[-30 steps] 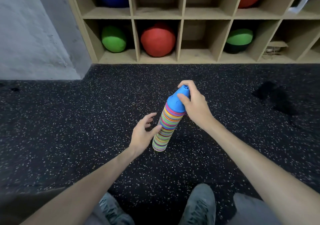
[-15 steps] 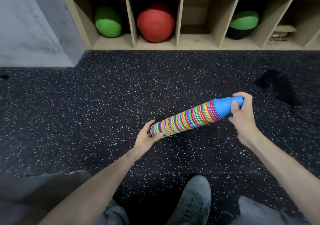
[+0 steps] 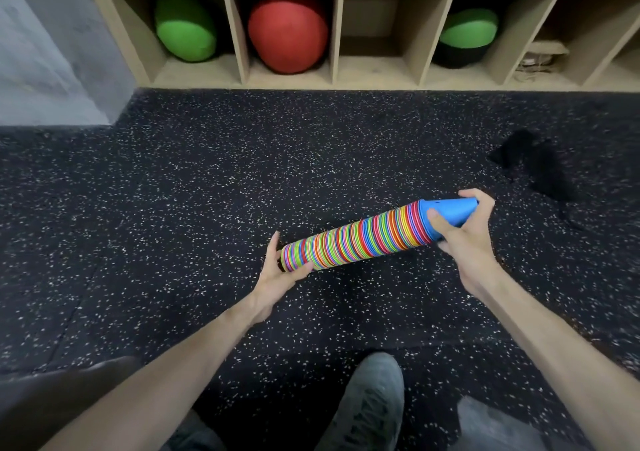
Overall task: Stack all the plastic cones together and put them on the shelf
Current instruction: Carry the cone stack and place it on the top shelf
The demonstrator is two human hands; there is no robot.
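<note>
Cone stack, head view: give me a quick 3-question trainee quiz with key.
1. True or false: the cone stack stands upright on the floor.
2. Which hand grips the blue tip cone? A) left hand B) right hand C) neither
3. Fill in: the shelf cubby between the red ball and the right green ball looks ____.

Key
1. False: it is held nearly level, off the floor.
2. B: the right hand wraps the tip; the left hand supports the wide end.
3. Empty.
</note>
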